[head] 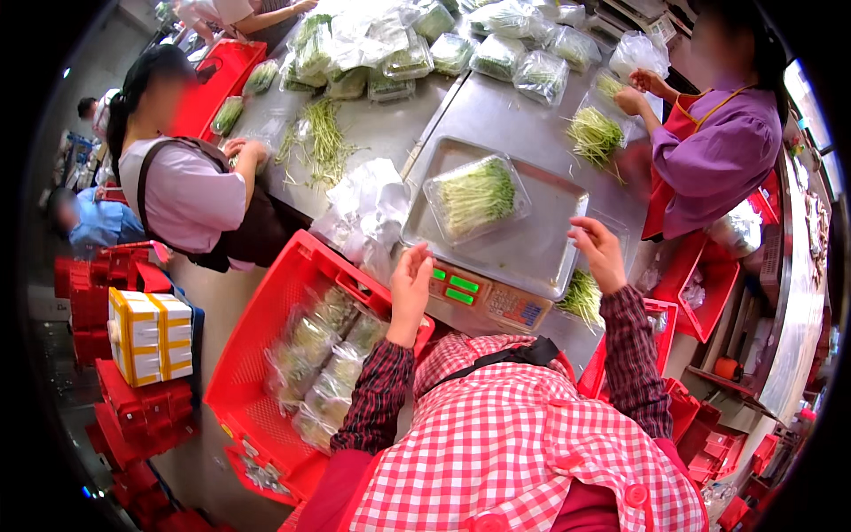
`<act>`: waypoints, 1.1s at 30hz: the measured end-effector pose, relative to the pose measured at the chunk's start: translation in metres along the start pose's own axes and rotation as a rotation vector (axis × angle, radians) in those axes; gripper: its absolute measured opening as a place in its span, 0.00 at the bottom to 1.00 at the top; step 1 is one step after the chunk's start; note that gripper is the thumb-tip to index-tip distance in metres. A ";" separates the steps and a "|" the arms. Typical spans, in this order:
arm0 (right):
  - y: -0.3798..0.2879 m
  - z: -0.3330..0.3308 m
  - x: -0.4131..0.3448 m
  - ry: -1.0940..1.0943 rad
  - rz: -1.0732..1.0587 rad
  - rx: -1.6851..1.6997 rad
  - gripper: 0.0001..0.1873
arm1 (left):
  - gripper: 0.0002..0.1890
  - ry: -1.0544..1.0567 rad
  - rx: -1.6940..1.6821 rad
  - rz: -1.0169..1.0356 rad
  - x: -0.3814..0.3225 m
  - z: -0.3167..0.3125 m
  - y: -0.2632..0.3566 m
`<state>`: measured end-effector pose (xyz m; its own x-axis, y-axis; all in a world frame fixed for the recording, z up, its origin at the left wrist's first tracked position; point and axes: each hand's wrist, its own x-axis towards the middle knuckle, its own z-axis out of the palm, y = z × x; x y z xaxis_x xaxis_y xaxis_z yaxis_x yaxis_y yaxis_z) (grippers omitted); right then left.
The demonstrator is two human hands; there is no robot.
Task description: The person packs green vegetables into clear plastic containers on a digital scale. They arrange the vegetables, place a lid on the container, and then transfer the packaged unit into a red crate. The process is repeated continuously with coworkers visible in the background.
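Note:
A clear plastic tray of green-leaved sprouts [477, 199] rests on the steel pan [542, 256] of a digital weighing scale, whose display panels are lit green. My left hand [409, 289] is at the pan's front left corner, beside the display, with nothing in it. Off the right side of the pan, my right hand [600, 258] is raised with bent fingers and holds nothing. Loose sprouts [582, 298] lie on the steel table below that hand. White plastic bags [369, 203] are bunched to the left of the scale.
A red crate [249, 346] of bagged produce stands at my left. Wrapped packs [498, 56] are heaped at the table's far side. One co-worker [193, 179] handles a pack at left; another [711, 153] handles sprouts at right. More red crates [705, 286] stand at right.

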<state>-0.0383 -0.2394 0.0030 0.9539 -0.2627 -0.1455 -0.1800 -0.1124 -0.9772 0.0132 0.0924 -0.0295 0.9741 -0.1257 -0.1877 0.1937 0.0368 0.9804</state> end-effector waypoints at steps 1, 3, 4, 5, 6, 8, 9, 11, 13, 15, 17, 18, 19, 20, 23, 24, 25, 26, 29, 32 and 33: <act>0.005 0.016 0.017 -0.002 -0.006 -0.075 0.17 | 0.15 0.011 0.043 0.011 0.017 -0.003 0.004; -0.001 0.052 0.049 0.006 0.026 -0.115 0.20 | 0.16 -0.002 0.040 -0.004 0.046 -0.007 0.014; 0.012 0.063 0.070 -0.016 -0.046 -0.207 0.22 | 0.18 0.008 0.007 -0.005 0.060 -0.010 0.005; 0.025 0.078 0.085 -0.032 -0.071 -0.205 0.23 | 0.20 -0.025 0.116 -0.068 0.076 -0.021 -0.022; 0.036 0.083 0.097 -0.064 -0.056 -0.122 0.23 | 0.23 -0.097 0.238 -0.120 0.095 -0.021 -0.046; 0.033 0.081 0.094 -0.083 0.096 -0.097 0.21 | 0.27 -0.056 0.288 0.078 0.095 0.013 -0.031; 0.019 0.084 0.079 0.016 -0.018 -0.339 0.20 | 0.30 -0.038 0.377 0.114 0.093 0.020 -0.028; 0.025 0.073 0.062 0.022 0.040 -0.588 0.23 | 0.33 -0.064 0.442 0.115 0.082 0.024 -0.011; 0.010 0.065 0.043 -0.129 0.195 -0.567 0.25 | 0.35 -0.063 0.527 0.244 0.073 0.022 -0.037; 0.004 0.070 0.047 0.053 -0.089 -0.584 0.26 | 0.34 -0.158 0.429 0.208 0.067 0.021 -0.017; -0.001 0.076 0.062 0.062 -0.326 -0.629 0.26 | 0.33 -0.152 0.449 0.258 0.072 0.023 -0.020; -0.006 0.079 0.079 -0.029 -0.420 -0.677 0.25 | 0.33 -0.173 0.419 0.244 0.075 0.023 -0.020; -0.011 0.080 0.093 -0.112 -0.515 -0.722 0.25 | 0.33 -0.200 0.389 0.236 0.082 0.022 -0.016; -0.012 0.080 0.099 -0.262 -0.325 -0.683 0.23 | 0.33 -0.227 0.360 0.227 0.085 0.021 -0.015; -0.016 0.081 0.096 -0.273 -0.319 -0.779 0.22 | 0.33 0.012 0.384 0.281 0.074 0.030 -0.022; -0.012 0.078 0.092 -0.250 -0.357 -0.820 0.22 | 0.35 0.014 0.405 0.264 0.060 0.033 -0.028; -0.009 0.077 0.087 -0.204 -0.413 -0.932 0.22 | 0.38 0.018 0.434 0.243 0.045 0.031 -0.029; -0.008 0.078 0.088 -0.189 -0.426 -0.948 0.22 | 0.39 -0.038 0.368 0.162 0.036 0.030 -0.028; -0.017 0.083 0.083 -0.202 -0.397 -0.967 0.22 | 0.41 -0.114 0.156 -0.039 0.019 0.035 -0.007; -0.012 0.074 0.088 -0.170 -0.429 -0.999 0.21 | 0.40 -0.162 0.151 -0.096 0.032 0.033 0.008; -0.008 0.072 0.090 -0.151 -0.451 -1.010 0.21 | 0.40 -0.178 0.186 -0.100 0.036 0.034 0.011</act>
<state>0.0665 -0.1935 -0.0136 0.9882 0.1106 0.1063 0.1432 -0.9136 -0.3806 0.0464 0.0544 -0.0236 0.9122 -0.2925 -0.2869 0.2471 -0.1657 0.9547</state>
